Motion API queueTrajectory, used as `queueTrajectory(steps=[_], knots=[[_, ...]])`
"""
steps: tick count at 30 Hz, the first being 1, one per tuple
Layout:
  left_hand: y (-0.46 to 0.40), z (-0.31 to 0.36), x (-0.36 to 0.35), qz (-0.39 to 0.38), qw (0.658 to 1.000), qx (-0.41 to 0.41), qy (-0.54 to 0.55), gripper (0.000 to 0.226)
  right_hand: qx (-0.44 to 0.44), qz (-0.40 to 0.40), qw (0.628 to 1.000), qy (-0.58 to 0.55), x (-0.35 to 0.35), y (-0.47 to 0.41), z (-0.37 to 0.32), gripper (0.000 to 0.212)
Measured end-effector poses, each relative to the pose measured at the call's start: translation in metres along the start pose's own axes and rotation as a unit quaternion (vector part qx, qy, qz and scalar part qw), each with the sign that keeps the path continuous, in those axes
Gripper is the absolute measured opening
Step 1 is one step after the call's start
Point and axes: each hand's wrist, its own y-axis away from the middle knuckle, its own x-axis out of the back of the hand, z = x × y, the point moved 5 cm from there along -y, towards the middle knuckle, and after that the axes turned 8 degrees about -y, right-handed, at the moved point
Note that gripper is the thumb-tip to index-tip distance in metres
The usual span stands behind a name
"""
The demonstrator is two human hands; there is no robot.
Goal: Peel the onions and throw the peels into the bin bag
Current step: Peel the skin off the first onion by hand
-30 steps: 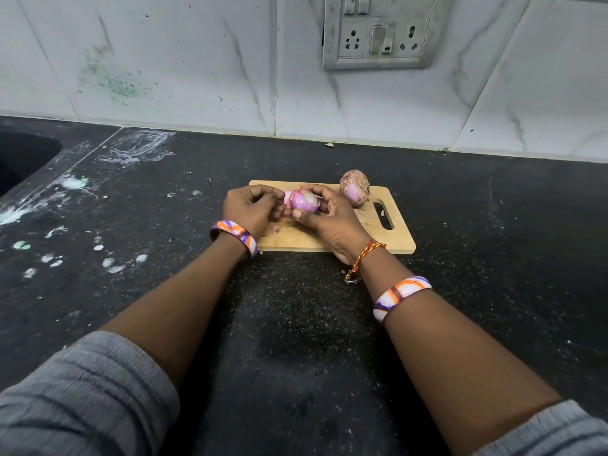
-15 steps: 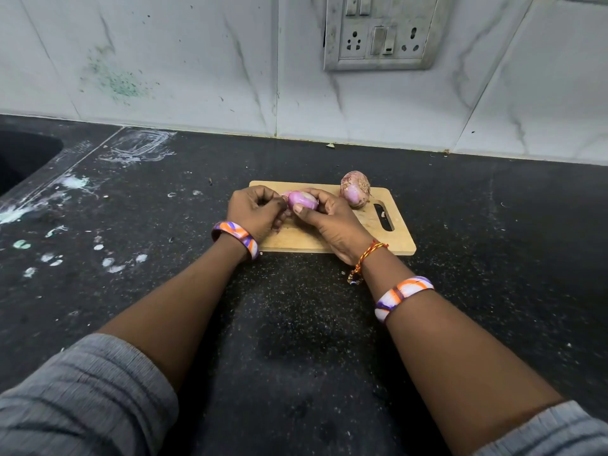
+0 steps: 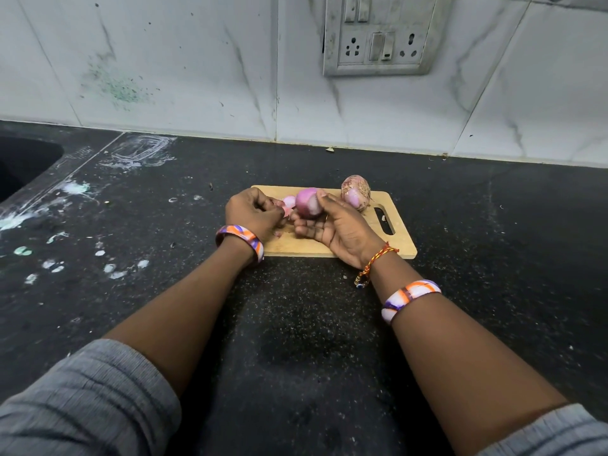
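Observation:
My right hand [image 3: 332, 225] holds a purple, partly peeled onion [image 3: 307, 204] just above the wooden cutting board [image 3: 394, 241]. My left hand [image 3: 251, 213] is beside it on the left, its fingers pinched on a strip of pink onion peel [image 3: 289, 205] that stands off the onion. A second onion [image 3: 356, 196], still in its dry skin, rests on the far right part of the board. No bin bag is in view.
The board lies on a black speckled counter [image 3: 296, 324] with white stains at the left. A sink's corner [image 3: 23, 166] shows at the far left. Tiled wall with a socket plate [image 3: 378, 37] stands behind.
My right hand has turned the onion up, so more of its peeled side shows. My left hand has pulled a strip of peel away to the left.

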Motion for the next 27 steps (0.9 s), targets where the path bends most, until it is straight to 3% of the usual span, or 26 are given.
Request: queueTrajectory(steps=[6,12,18,23,25,27], knots=[[0.001,0.003,-0.007,-0.072,0.995,-0.021,0.067,0.015,0.013,0.014,0.999,-0.041,0.002,0.0,0.0,0.034],[0.003,0.006,-0.014,-0.097,0.992,-0.079,-0.02,0.025,0.037,0.021,0.998,-0.034,0.001,-0.001,-0.001,0.028],[0.008,0.014,-0.012,-0.111,0.989,-0.09,0.021,0.017,0.056,0.03,0.997,-0.048,0.003,-0.004,0.001,0.02],[0.01,0.011,-0.016,-0.135,0.989,-0.063,0.019,0.024,0.083,0.058,0.995,-0.013,0.003,-0.005,0.002,0.015],[0.01,0.012,-0.014,-0.112,0.99,-0.08,-0.009,0.027,0.095,0.068,0.993,0.014,0.003,-0.005,0.002,0.014],[0.01,0.015,-0.008,-0.079,0.992,-0.095,-0.021,0.031,0.099,0.073,0.991,0.055,0.005,-0.005,0.003,0.028]])
